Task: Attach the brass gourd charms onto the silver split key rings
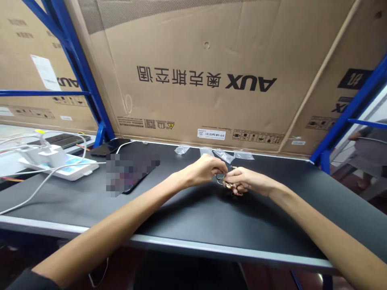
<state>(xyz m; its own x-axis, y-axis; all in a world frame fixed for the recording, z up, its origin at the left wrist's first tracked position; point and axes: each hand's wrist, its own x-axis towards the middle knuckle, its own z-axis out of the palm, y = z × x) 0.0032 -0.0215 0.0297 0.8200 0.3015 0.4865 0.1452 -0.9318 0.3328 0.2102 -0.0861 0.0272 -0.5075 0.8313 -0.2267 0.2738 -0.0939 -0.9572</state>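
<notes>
A silvery metal ring (219, 181) hangs between my hands, a little above the black table top (193, 213). My left hand (204, 168) is closed in a pinch at the ring's upper left side. Brass-coloured metal pieces (227, 185), which look like parts of a keychain, are gripped in the curled fingers of my right hand (247, 179). Small bits of the same metal stick out above and below those fingers. The pieces' exact shapes are partly hidden by my fingers. Several small clear plastic bags (224, 155) lie behind my hands.
A dark phone (139, 175), partly blurred out, lies on the left. Beyond it are a white power strip (72, 168) with chargers and loose white cables. Large cardboard boxes (193, 108) stand along the back, between blue metal posts (352, 110).
</notes>
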